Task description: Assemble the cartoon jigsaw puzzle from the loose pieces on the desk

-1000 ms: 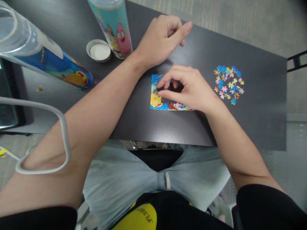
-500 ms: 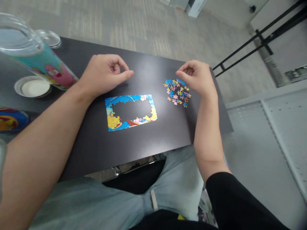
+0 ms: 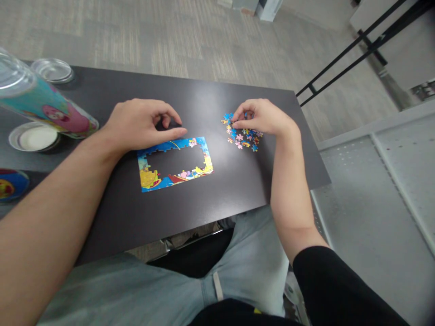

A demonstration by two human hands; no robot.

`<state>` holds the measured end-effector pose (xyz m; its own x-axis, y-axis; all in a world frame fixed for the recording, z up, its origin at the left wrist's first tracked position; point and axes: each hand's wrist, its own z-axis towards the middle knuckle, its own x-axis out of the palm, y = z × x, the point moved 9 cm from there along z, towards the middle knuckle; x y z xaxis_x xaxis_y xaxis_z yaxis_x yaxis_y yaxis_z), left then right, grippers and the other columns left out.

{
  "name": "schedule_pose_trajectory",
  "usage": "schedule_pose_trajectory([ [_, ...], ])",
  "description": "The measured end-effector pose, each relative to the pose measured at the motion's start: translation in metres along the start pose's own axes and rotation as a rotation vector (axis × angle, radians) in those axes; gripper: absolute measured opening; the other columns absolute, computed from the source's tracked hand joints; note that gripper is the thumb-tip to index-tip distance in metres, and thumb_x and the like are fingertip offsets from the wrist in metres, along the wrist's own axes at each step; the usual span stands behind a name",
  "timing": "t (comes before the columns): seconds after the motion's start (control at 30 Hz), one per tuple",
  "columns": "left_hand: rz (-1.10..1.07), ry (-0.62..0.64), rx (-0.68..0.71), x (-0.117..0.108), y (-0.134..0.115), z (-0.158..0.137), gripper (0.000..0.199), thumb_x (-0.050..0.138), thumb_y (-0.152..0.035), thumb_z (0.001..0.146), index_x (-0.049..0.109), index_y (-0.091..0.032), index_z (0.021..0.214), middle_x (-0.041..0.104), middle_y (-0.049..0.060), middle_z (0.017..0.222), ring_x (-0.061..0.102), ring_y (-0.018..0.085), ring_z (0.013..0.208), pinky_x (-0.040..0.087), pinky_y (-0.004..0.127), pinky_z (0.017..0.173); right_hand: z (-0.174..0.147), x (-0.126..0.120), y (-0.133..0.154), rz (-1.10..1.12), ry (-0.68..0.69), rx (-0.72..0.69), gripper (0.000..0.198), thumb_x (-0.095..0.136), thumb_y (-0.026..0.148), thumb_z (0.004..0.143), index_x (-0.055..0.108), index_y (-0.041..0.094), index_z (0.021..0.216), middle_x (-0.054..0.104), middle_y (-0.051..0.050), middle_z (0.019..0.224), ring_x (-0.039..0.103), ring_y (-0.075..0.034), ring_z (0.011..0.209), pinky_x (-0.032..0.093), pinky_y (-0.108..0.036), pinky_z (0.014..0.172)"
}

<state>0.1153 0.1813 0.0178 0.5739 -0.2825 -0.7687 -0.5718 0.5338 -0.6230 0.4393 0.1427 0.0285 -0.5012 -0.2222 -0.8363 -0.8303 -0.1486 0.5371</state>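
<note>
A rectangular puzzle border, blue and yellow with a hollow dark middle, lies flat on the table. My left hand rests by its upper left edge, palm down, thumb and fingers apart, holding nothing. Right of the border is a loose heap of small puzzle pieces in blue, pink and yellow. My right hand reaches over this heap. Its thumb and index fingertips come together at the heap's upper left, pinched on a puzzle piece that the fingers mostly hide.
At the left of the dark table a tall printed canister with a clear top stands near a clear round lid. A white-centred round lid and a blue printed item lie closer in.
My right hand has moved down and left onto the heap, its fingertips now among the pieces. My left hand has come lower, close to the border's top edge. The view has shifted slightly.
</note>
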Motion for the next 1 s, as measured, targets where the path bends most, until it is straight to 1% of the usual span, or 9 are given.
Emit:
schedule_pose_trajectory([
  [0.17, 0.041, 0.005, -0.028, 0.000, 0.000, 0.000, 0.035, 0.094, -0.073, 0.091, 0.096, -0.041, 0.105, 0.078, 0.001, 0.087, 0.069, 0.026, 0.083, 0.039, 0.043, 0.075, 0.002, 0.016, 0.017, 0.066, 0.043, 0.007, 0.017, 0.108, 0.031, 0.092, 0.095, 0.025, 0.100, 0.093, -0.006, 0.104, 0.084, -0.029, 0.098, 0.066, -0.043, 0.091],
  [0.3, 0.045, 0.013, -0.037, 0.001, 0.002, 0.001, 0.033, 0.092, -0.072, 0.092, 0.095, -0.041, 0.105, 0.077, 0.001, 0.086, 0.069, 0.027, 0.082, 0.039, 0.044, 0.077, 0.004, 0.015, 0.023, 0.023, -0.003, -0.002, 0.021, 0.111, 0.029, 0.089, 0.093, 0.025, 0.097, 0.093, -0.007, 0.111, 0.085, -0.030, 0.103, 0.067, -0.044, 0.096],
  [0.4, 0.032, 0.015, -0.041, 0.001, 0.002, 0.001, 0.031, 0.093, -0.070, 0.092, 0.094, -0.041, 0.103, 0.074, 0.001, 0.084, 0.071, 0.029, 0.085, 0.041, 0.044, 0.079, 0.003, 0.014, 0.026, 0.005, 0.003, -0.021, 0.019, 0.109, 0.026, 0.090, 0.092, 0.025, 0.096, 0.093, -0.007, 0.112, 0.085, -0.031, 0.105, 0.067, -0.045, 0.100],
  [0.5, 0.026, 0.012, -0.039, 0.001, 0.000, 0.001, 0.030, 0.094, -0.068, 0.092, 0.093, -0.040, 0.102, 0.076, 0.001, 0.084, 0.072, 0.028, 0.085, 0.041, 0.044, 0.079, 0.003, 0.016, 0.027, 0.027, 0.016, -0.026, 0.019, 0.106, 0.021, 0.089, 0.089, 0.025, 0.098, 0.092, -0.006, 0.110, 0.082, -0.028, 0.098, 0.065, -0.043, 0.096],
  [0.6, 0.037, 0.011, -0.039, 0.001, -0.002, 0.000, 0.029, 0.093, -0.066, 0.092, 0.092, -0.038, 0.102, 0.078, 0.000, 0.087, 0.071, 0.027, 0.083, 0.040, 0.045, 0.077, 0.003, 0.021, 0.027, 0.097, 0.034, -0.016, 0.023, 0.103, 0.018, 0.088, 0.084, 0.026, 0.098, 0.091, -0.003, 0.103, 0.079, -0.026, 0.092, 0.064, -0.041, 0.090],
  [0.7, 0.031, 0.007, -0.040, 0.001, -0.002, 0.000, 0.028, 0.094, -0.064, 0.091, 0.091, -0.037, 0.101, 0.078, 0.000, 0.088, 0.071, 0.027, 0.083, 0.040, 0.045, 0.079, 0.002, 0.027, 0.032, 0.228, 0.068, -0.023, 0.023, 0.103, 0.024, 0.091, 0.081, 0.029, 0.096, 0.089, -0.002, 0.097, 0.079, -0.026, 0.091, 0.065, -0.041, 0.089],
  [0.8, 0.022, 0.004, -0.040, 0.001, -0.002, 0.000, 0.027, 0.094, -0.062, 0.090, 0.091, -0.038, 0.100, 0.077, 0.001, 0.087, 0.073, 0.028, 0.086, 0.043, 0.046, 0.080, 0.003, 0.029, 0.037, 0.345, 0.077, -0.019, 0.025, 0.105, 0.036, 0.093, 0.082, 0.031, 0.099, 0.091, -0.001, 0.096, 0.082, -0.028, 0.096, 0.069, -0.043, 0.092],
  [0.87, 0.017, 0.002, -0.040, 0.001, -0.002, 0.000, 0.026, 0.094, -0.063, 0.090, 0.091, -0.038, 0.099, 0.077, 0.001, 0.086, 0.074, 0.029, 0.088, 0.045, 0.046, 0.081, 0.003, 0.029, 0.038, 0.375, 0.076, -0.005, 0.029, 0.109, 0.042, 0.091, 0.084, 0.032, 0.101, 0.091, -0.002, 0.096, 0.083, -0.029, 0.097, 0.070, -0.044, 0.093],
  [1.0, 0.029, 0.000, -0.043, 0.002, -0.001, 0.000, 0.025, 0.094, -0.063, 0.091, 0.094, -0.040, 0.100, 0.075, 0.001, 0.083, 0.078, 0.032, 0.096, 0.049, 0.045, 0.084, 0.003, 0.032, 0.038, 0.396, 0.093, -0.012, 0.039, 0.115, 0.053, 0.087, 0.084, 0.032, 0.097, 0.091, -0.002, 0.093, 0.083, -0.029, 0.093, 0.070, -0.045, 0.090],
])
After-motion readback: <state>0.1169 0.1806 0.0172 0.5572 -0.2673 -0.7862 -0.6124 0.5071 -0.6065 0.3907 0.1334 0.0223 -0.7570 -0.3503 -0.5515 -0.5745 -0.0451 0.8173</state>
